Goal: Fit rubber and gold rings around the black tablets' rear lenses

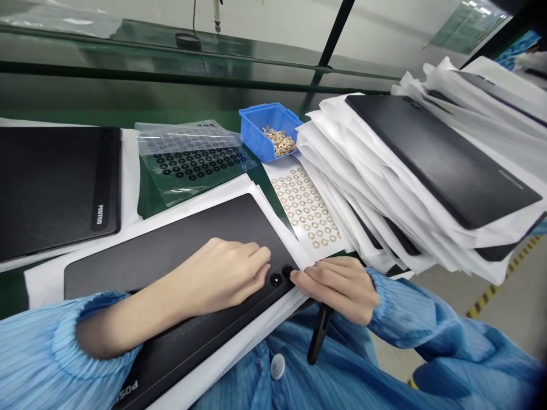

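A black tablet back cover lies on white foam sheet in front of me, its two round camera rings at the near right corner. My left hand rests on the cover with fingers curled together, fingertips beside the rings. My right hand is closed around black tweezers, which point down toward my blue smock, and its fingertips press at the right ring.
A blue bin of gold rings sits behind a sheet of gold rings. A bag of black ring stickers lies left of it. Another black cover is at the far left. A tall stack of wrapped covers fills the right.
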The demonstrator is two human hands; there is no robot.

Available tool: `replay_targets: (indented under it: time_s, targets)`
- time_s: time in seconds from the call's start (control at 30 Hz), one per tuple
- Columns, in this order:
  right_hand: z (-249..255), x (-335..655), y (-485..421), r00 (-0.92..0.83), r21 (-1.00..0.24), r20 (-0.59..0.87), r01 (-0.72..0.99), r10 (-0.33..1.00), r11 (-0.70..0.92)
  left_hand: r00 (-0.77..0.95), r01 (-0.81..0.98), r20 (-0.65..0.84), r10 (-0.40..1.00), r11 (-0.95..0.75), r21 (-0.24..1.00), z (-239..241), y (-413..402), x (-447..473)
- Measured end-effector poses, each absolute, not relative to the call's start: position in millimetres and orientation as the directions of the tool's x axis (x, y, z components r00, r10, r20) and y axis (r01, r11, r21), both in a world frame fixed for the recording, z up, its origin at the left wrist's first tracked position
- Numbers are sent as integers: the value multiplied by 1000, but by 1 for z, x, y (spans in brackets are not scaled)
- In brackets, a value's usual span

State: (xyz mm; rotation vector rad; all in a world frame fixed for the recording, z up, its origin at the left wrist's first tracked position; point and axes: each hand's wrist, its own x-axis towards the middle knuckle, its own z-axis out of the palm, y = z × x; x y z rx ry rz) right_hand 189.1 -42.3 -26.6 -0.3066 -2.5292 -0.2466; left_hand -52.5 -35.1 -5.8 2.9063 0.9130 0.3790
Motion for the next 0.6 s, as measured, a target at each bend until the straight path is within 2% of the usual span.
replay_targets:
  time_s: [0.33, 0.4, 0.53, 0.6]
  targets:
    - [-9, 187, -42, -876, 121, 451, 248, 170, 961, 790, 559, 214, 575, -818, 137, -6, -35, -52]
    - [-5, 186, -42, -881, 66, 400, 303, 253, 951, 791, 560, 206, 576, -817, 138, -5, -35, -52]
    - [4, 183, -42, -852, -139, 249, 438, 460, 888, 792, 563, 192, 580, -814, 140, -5, -34, -53]
    - [10, 181, -42, -858, -153, 189, 454, 477, 878, 792, 564, 191, 580, -814, 137, -5, -34, -53]
